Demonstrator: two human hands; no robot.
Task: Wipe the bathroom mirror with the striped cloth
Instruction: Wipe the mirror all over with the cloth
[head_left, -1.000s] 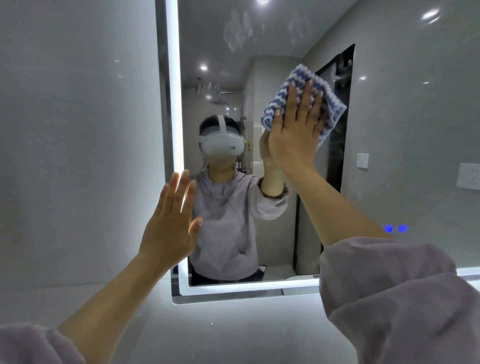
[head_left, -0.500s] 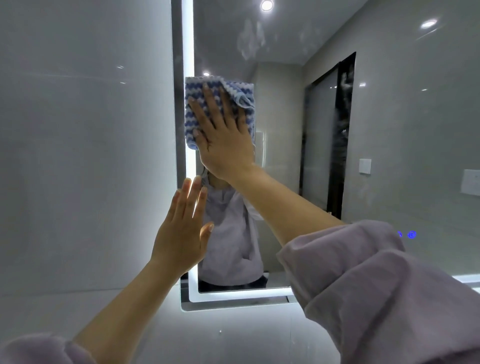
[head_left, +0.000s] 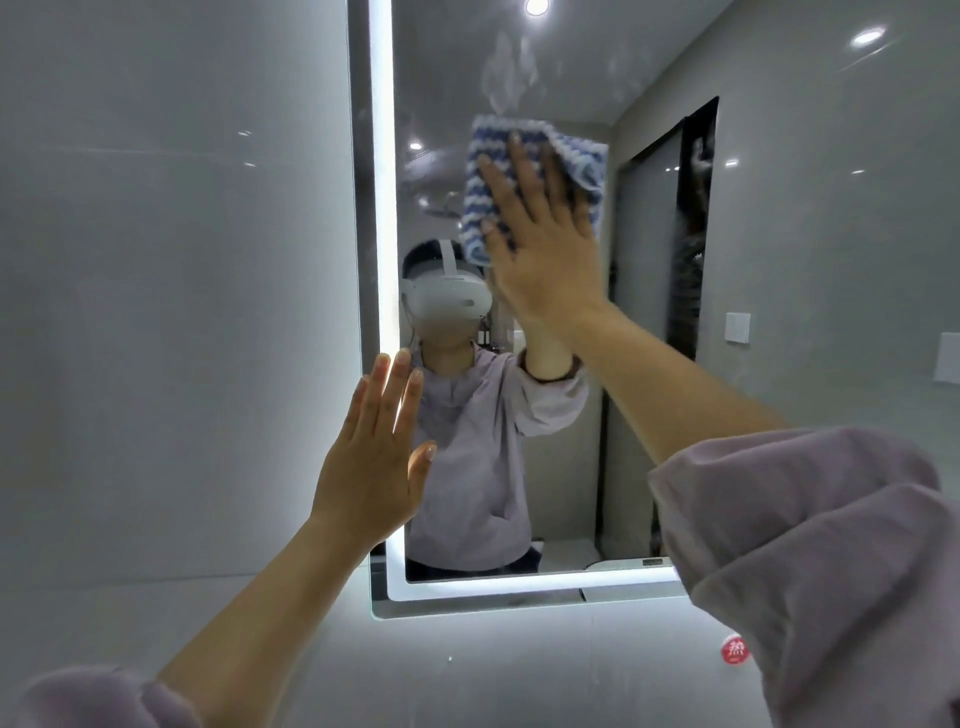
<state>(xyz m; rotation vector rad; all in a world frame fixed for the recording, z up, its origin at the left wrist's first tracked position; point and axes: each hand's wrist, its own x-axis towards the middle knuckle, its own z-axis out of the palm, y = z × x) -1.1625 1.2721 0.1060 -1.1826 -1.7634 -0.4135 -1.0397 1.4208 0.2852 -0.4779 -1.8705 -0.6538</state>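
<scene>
The bathroom mirror (head_left: 779, 234) fills the wall ahead, with a lit strip down its left edge and along the bottom. A blue-and-white striped cloth (head_left: 485, 182) is spread flat on the glass in the upper middle. My right hand (head_left: 545, 249) presses flat on the cloth, fingers spread, covering most of its right half. My left hand (head_left: 376, 457) rests open with fingers together against the mirror's lit left edge, lower down, holding nothing. Faint smears show on the glass above the cloth.
Grey glossy wall tiles (head_left: 171, 312) lie left of and below the mirror. A small red round sticker (head_left: 735, 649) sits on the tile under the mirror's bottom edge. My right sleeve (head_left: 831, 561) blocks the lower right of the view.
My right hand slid the cloth from the mirror's upper middle left to the lit edge, then back right by about a cloth's width. The left hand stayed on the mirror's edge.
</scene>
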